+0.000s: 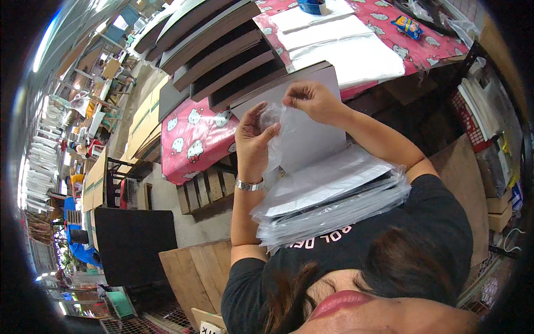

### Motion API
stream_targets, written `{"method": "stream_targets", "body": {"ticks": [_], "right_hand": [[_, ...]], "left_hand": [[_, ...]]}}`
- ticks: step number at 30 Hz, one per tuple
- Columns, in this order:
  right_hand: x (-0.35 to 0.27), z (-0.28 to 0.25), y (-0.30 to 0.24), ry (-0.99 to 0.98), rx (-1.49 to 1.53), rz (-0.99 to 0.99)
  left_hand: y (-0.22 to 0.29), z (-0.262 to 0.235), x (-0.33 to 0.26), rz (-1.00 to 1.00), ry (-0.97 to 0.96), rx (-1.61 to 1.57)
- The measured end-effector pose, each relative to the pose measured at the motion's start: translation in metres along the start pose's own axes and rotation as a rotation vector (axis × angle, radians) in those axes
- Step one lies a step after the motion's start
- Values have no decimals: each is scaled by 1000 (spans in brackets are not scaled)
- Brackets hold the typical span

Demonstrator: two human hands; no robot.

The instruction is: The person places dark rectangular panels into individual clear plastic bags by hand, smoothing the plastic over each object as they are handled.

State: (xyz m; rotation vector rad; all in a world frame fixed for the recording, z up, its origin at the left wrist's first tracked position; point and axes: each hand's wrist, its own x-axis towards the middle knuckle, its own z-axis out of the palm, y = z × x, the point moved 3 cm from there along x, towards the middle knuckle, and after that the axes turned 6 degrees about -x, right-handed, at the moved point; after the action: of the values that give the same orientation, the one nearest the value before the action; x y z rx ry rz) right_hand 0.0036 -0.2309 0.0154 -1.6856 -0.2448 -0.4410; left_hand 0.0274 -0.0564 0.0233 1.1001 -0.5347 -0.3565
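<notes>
My left hand (255, 138), with a metal watch on the wrist, has its thumb and fingers closed on the edge of a clear plastic bag (276, 125). A short way to its right, my right hand (312, 101) pinches the same film with curled fingers. Behind the film stands a flat light-grey board (320, 136), leaning on the table edge. On my lap rests a pile of plastic-wrapped flat sheets (334, 203), the top one pale. The bag's lower part blends into the pile, so I cannot tell where it ends.
Tall stacks of dark flat boards (222, 61) stand on a pink patterned table (194, 139) ahead. White sheets (356, 61), a blue roll (312, 6) and a small blue-yellow packet (407, 26) lie farther right. A black panel (133, 245) is at left, a red crate (470, 114) at right.
</notes>
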Motion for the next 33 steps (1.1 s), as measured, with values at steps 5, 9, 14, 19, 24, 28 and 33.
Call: {"method": "stream_targets", "body": {"ticks": [5, 9, 14, 19, 24, 28, 33], "right_hand": [[-5, 15, -20, -8, 380, 68], [-32, 12, -9, -245, 381, 309], [-66, 2, -22, -1041, 22, -125], [-42, -62, -25, -330, 794, 204], [-60, -64, -16, -683, 65, 233], [-46, -72, -25, -258, 776, 35], [-64, -73, -15, -571, 181, 266]], "left_hand": [[-17, -15, -9, -202, -143, -65], [17, -4, -18, -106, -39, -254], [36, -35, -32, -127, -75, -492], [-2, -11, -70, -395, -523, 232], [59, -43, -47, -218, -391, -99], [12, -30, -70, -576, -784, 436], [48, -66, -57, -202, -418, -431]]}}
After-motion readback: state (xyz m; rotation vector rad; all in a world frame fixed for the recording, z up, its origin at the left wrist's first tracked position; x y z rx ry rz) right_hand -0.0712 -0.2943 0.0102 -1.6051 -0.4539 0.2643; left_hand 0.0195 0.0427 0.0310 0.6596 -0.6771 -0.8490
